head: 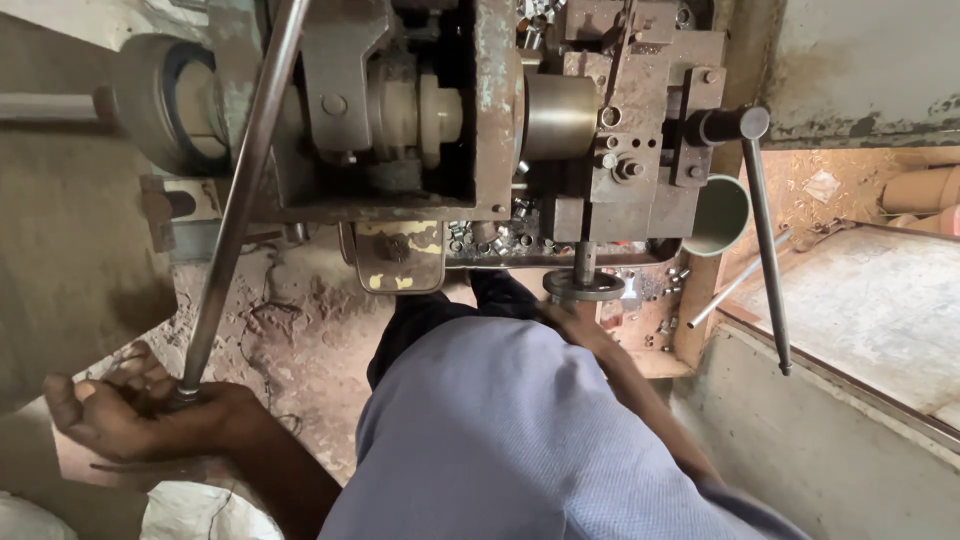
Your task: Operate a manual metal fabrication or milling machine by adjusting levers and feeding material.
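My left hand is low at the left, its fingers curled around the bottom end of a long steel rod that slants up across the rusty machine. My right arm reaches forward past my blue-grey shirt to the machine's underside. Only a little of my right hand shows, just below a round metal disc on a short vertical spindle. Whether it grips anything is hidden.
A second thin lever hangs from a dark knob on the machine's right side. Several small metal pieces lie in a tray under the machine. A grey slab and clay pots are at the right, and a white sack lies by my left arm.
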